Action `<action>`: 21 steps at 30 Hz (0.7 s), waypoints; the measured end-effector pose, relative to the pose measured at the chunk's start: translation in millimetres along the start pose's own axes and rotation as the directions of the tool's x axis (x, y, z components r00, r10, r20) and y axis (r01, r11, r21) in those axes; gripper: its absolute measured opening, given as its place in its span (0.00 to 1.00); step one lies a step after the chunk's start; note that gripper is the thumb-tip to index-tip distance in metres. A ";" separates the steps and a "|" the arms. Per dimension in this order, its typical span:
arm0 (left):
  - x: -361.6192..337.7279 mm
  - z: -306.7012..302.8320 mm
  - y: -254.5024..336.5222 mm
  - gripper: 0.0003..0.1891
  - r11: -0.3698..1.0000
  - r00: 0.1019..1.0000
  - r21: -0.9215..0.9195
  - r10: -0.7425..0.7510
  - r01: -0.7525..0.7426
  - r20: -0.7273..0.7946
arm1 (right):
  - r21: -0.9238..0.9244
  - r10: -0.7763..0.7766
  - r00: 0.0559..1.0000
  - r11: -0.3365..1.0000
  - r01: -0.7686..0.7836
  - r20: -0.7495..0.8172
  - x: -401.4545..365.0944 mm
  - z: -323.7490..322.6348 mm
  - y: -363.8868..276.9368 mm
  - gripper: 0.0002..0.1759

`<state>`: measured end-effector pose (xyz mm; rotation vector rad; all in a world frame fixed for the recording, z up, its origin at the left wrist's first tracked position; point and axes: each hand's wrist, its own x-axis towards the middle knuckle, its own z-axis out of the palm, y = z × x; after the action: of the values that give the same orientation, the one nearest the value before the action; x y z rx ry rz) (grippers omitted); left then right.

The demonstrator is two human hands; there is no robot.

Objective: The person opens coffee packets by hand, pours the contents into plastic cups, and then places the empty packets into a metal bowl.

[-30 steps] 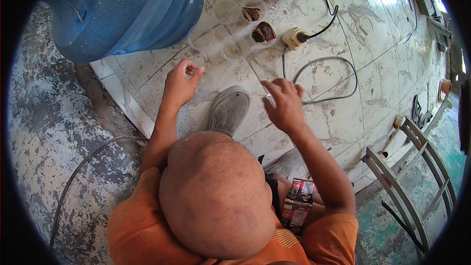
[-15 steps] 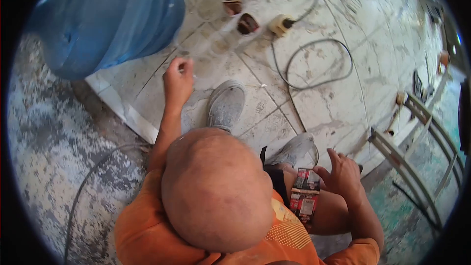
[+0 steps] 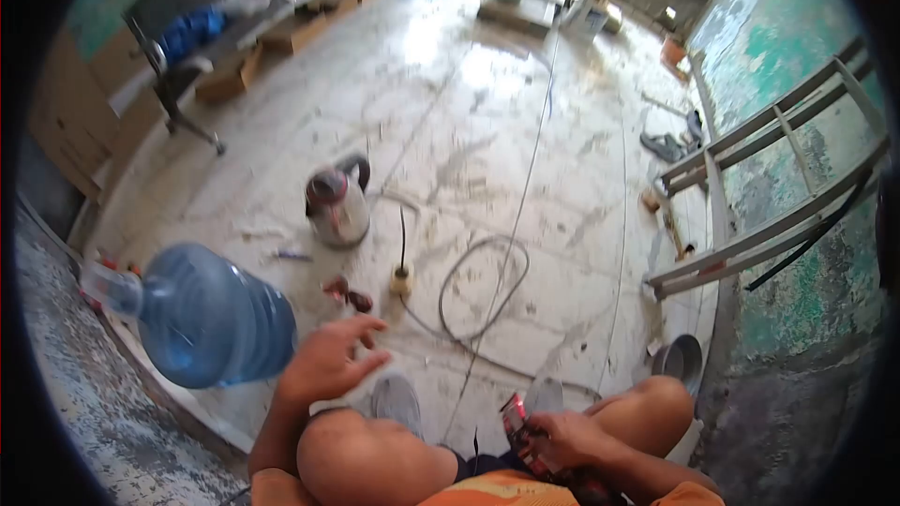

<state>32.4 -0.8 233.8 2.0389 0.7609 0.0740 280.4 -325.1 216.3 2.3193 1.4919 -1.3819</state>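
Red packet (image 3: 515,412), half hidden, seemingly in right hand (image 3: 562,437); left hand (image 3: 324,364) splayed.

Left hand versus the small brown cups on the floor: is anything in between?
Nothing visible. The open left hand hovers just short of the small brown cups, bare tile between. The blue water bottle lies to its left, the socket to the right. The right hand grips a red packet at the lap.

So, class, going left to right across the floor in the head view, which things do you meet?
blue water bottle → kettle → plug socket → cable loop → metal frame
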 end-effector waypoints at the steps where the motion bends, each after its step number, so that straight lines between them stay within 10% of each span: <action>1: 9.2 -2.8 20.2 0.26 0.982 0.979 0.059 0.169 -0.177 0.116 | 0.224 -0.131 0.990 0.964 0.141 -0.059 0.7 -0.1 0.0 0.16; 6: 36.3 53.6 105.3 0.37 0.613 0.572 0.135 0.603 -0.778 0.557 | 0.658 -0.327 0.943 0.698 0.283 -0.059 -14.8 -22.7 -12.5 0.17; 9: 42.5 93.8 149.6 0.28 0.678 0.505 0.168 0.335 -0.715 0.795 | 0.641 -0.379 0.918 0.677 0.360 -0.115 -22.1 -38.0 -9.2 0.17; 13: 57.7 107.8 175.6 0.20 0.700 0.559 0.269 0.221 -0.661 0.799 | 0.574 -0.192 0.935 0.747 0.336 -0.298 -34.6 -32.1 4.4 0.14; 16: 66.9 102.8 166.5 0.17 0.686 0.521 0.103 0.438 -0.720 0.733 | 0.629 -0.064 0.979 0.758 0.173 -0.192 -42.4 -33.2 13.5 0.15; 18: 70.8 93.9 169.2 0.18 0.791 0.545 0.144 0.264 -0.594 0.796 | 0.575 -0.077 0.971 0.794 0.198 -0.228 -44.1 -32.0 7.7 0.14; 21: 57.7 98.7 167.6 0.16 0.624 0.567 0.241 0.398 -0.743 0.721 | 0.423 -0.148 0.942 0.865 0.271 -0.301 -37.4 -32.7 -6.6 0.14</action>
<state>193.6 -107.0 296.1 2.5519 -0.4336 -0.4516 291.7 -332.3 264.5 2.7818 1.6851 -1.7030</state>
